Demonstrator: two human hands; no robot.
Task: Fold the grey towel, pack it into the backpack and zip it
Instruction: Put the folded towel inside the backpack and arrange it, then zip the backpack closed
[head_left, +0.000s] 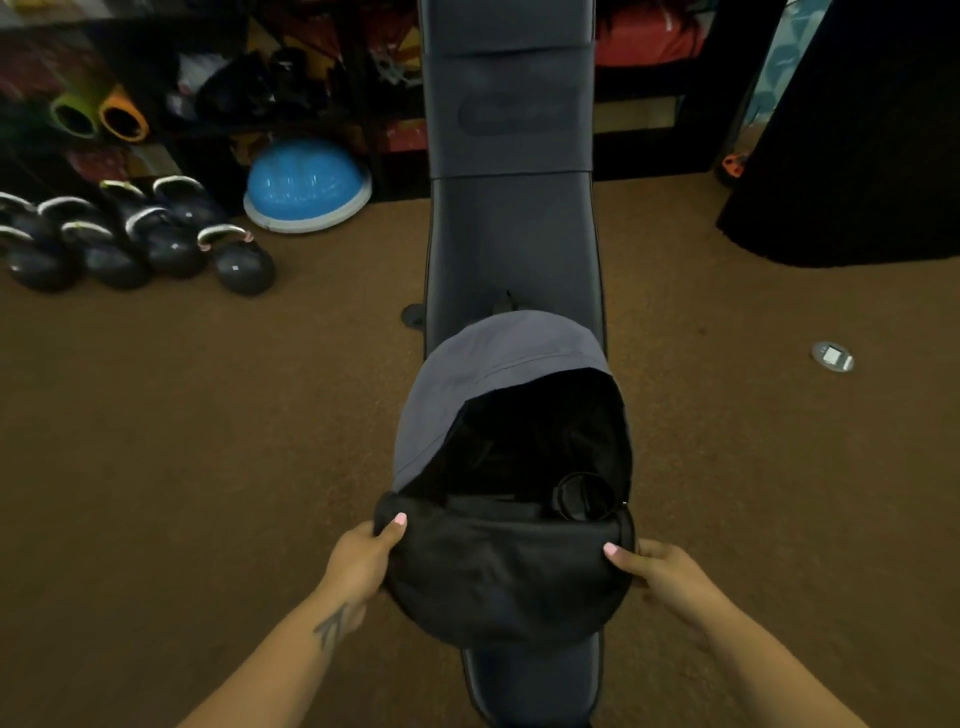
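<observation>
A grey backpack (467, 364) with a black lining lies on a dark padded bench, its main compartment unzipped and gaping toward me. The black front flap (498, 582) is folded down over the bench's near end. My left hand (363, 556) grips the flap's left edge, thumb on top. My right hand (660, 571) grips its right edge near the zipper. Inside the dark opening a round black object (584, 496) shows at the right. I cannot make out the grey towel; the interior is too dark to tell.
The bench (511, 234) runs away from me over brown carpet. Several black kettlebells (156, 239) stand at the left, with a blue half-ball (306, 184) behind them. Shelves with gear line the back wall. A small round silver object (832, 356) lies on the floor at right.
</observation>
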